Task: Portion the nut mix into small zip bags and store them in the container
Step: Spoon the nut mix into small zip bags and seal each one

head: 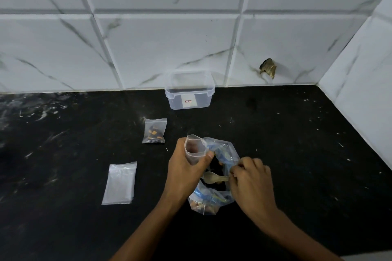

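My left hand [186,172] grips a small clear zip bag [194,148], held upright with its mouth open. Right beside it lies the large bag of nut mix [214,197], open on the black counter. My right hand [250,184] pinches the handle of a small wooden spoon [213,177], whose bowl lies over the nut mix. A filled small zip bag [154,131] lies on the counter further back. An open clear plastic container [189,91] stands against the tiled wall. A stack of empty small zip bags [119,184] lies to the left.
The black counter [297,144] ends at a white marble-tiled wall [148,38] behind and another on the right. A chipped hole [268,68] shows in a tile right of the container.
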Motion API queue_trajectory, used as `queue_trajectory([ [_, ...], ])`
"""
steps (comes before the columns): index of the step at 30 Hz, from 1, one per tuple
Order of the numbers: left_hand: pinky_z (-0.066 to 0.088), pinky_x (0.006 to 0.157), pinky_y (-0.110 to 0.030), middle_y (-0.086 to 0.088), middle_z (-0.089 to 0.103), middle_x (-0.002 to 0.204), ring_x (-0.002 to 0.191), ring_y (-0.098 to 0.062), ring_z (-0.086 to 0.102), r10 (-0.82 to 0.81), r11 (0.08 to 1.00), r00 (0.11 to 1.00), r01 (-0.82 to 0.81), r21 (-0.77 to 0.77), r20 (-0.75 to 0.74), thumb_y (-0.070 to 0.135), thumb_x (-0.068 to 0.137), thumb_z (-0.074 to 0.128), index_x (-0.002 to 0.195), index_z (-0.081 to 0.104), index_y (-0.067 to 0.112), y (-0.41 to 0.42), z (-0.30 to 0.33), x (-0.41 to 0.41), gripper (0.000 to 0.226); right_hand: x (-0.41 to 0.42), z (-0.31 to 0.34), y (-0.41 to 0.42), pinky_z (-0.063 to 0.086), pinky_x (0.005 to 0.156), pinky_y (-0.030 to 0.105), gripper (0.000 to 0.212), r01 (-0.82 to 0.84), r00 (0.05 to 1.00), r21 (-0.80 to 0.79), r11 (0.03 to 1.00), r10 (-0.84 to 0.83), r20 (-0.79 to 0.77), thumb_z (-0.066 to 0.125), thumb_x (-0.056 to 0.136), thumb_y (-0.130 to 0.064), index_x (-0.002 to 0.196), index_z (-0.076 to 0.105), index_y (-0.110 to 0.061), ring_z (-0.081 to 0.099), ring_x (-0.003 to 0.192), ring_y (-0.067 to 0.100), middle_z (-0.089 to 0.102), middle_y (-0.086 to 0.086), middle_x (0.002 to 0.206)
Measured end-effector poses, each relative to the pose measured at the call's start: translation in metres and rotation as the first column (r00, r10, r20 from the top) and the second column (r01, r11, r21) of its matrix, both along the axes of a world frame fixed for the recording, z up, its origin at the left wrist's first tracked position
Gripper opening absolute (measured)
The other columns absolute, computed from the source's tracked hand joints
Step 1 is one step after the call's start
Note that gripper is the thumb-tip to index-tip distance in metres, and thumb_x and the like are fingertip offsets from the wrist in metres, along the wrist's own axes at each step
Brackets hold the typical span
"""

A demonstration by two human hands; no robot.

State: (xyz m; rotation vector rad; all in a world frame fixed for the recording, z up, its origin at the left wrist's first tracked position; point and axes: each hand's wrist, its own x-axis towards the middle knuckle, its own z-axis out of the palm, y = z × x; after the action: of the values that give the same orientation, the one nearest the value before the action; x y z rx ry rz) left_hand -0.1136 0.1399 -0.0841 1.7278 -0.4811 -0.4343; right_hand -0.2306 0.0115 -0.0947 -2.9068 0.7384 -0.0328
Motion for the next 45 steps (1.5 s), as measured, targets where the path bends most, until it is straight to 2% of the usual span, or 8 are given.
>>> queue_trajectory([
  [4,0.053,0.072,-0.02,0.009,0.065,0.097,0.087,-0.001,0.065,0.01,1.0,0.999,-0.01,0.005,0.047,0.038,0.082,0.078,0.103,0.053,0.03,-0.008,0.004,-0.003,0.034,0.009,0.031,-0.002,0.049,0.087,0.027,0.02,-0.064,0.907,0.394,0.917,-0.111,0.407,0.059,0.091,-0.027,0.11,0.067,-0.026,0.054,0.101,0.003,0.053,-0.012,0.11],
  [7,0.054,0.071,-0.022,0.009,0.063,0.097,0.086,-0.002,0.064,0.009,1.0,0.999,-0.008,-0.016,0.053,0.031,0.082,0.078,0.103,0.051,0.028,-0.015,0.012,-0.007,0.034,0.023,0.062,0.003,0.048,0.087,0.018,0.042,-0.124,0.917,0.635,0.763,-0.156,0.367,0.064,0.085,-0.04,0.126,0.054,-0.033,0.055,0.104,-0.004,0.055,-0.022,0.111],
  [13,0.06,0.074,-0.031,0.005,0.066,0.102,0.09,-0.009,0.069,-0.068,0.994,0.997,0.072,-0.086,0.046,0.028,0.081,0.079,0.108,0.046,0.039,-0.021,0.024,-0.008,0.044,0.039,0.075,-0.001,0.045,0.071,0.003,0.021,-0.189,0.884,0.587,0.787,-0.124,0.451,0.067,0.088,-0.02,0.107,0.064,-0.029,0.059,0.09,-0.012,0.064,-0.021,0.091],
  [16,0.058,0.076,-0.024,0.008,0.065,0.105,0.094,-0.005,0.067,-0.136,0.982,0.991,0.136,-0.129,0.007,0.022,0.083,0.078,0.118,0.046,0.035,-0.014,0.03,-0.004,0.048,0.041,0.08,-0.013,0.048,0.071,0.008,0.019,-0.275,0.866,0.574,0.772,-0.06,0.496,0.063,0.091,-0.012,0.105,0.067,-0.024,0.064,0.086,-0.006,0.067,-0.017,0.089],
  [19,0.061,0.081,-0.037,-0.004,0.068,0.107,0.099,-0.022,0.069,-0.226,0.951,0.971,0.202,-0.235,-0.077,0.017,0.089,0.068,0.117,0.056,0.024,-0.006,0.037,0.008,0.031,0.042,0.085,-0.027,0.049,0.075,0.011,0.021,-0.321,0.863,0.548,0.773,0.0,0.506,0.061,0.091,-0.007,0.104,0.071,-0.02,0.065,0.087,-0.002,0.069,-0.015,0.092],
  [27,0.059,0.075,-0.033,-0.006,0.072,0.086,0.082,-0.021,0.069,-0.161,0.912,0.982,0.108,-0.396,-0.103,0.025,0.086,0.061,0.09,0.071,0.013,-0.008,0.049,0.019,0.016,0.048,0.097,-0.036,0.053,0.079,0.018,0.023,-0.387,0.86,0.605,0.696,0.035,0.51,0.065,0.088,-0.006,0.104,0.07,-0.022,0.066,0.09,0.002,0.07,-0.011,0.094],
  [32,0.059,0.074,-0.029,-0.006,0.072,0.085,0.08,-0.019,0.07,-0.172,0.906,0.981,0.121,-0.405,-0.093,0.022,0.083,0.063,0.092,0.069,0.009,-0.008,0.054,0.02,0.017,0.047,0.096,-0.037,0.053,0.073,0.025,0.006,-0.363,0.859,0.539,0.76,0.048,0.51,0.067,0.087,-0.014,0.086,0.073,-0.018,0.065,0.076,0.006,0.07,-0.006,0.079],
  [45,0.055,0.066,-0.017,0.006,0.072,0.074,0.072,-0.005,0.069,-0.157,0.954,0.986,0.168,-0.25,0.062,0.001,0.092,0.061,0.086,0.067,0.014,-0.009,0.065,0.024,0.015,0.057,0.1,-0.032,0.051,0.068,0.016,0.006,-0.415,0.83,0.491,0.766,0.096,0.55,0.067,0.087,-0.009,0.087,0.071,-0.012,0.066,0.076,0.004,0.068,-0.009,0.078],
])
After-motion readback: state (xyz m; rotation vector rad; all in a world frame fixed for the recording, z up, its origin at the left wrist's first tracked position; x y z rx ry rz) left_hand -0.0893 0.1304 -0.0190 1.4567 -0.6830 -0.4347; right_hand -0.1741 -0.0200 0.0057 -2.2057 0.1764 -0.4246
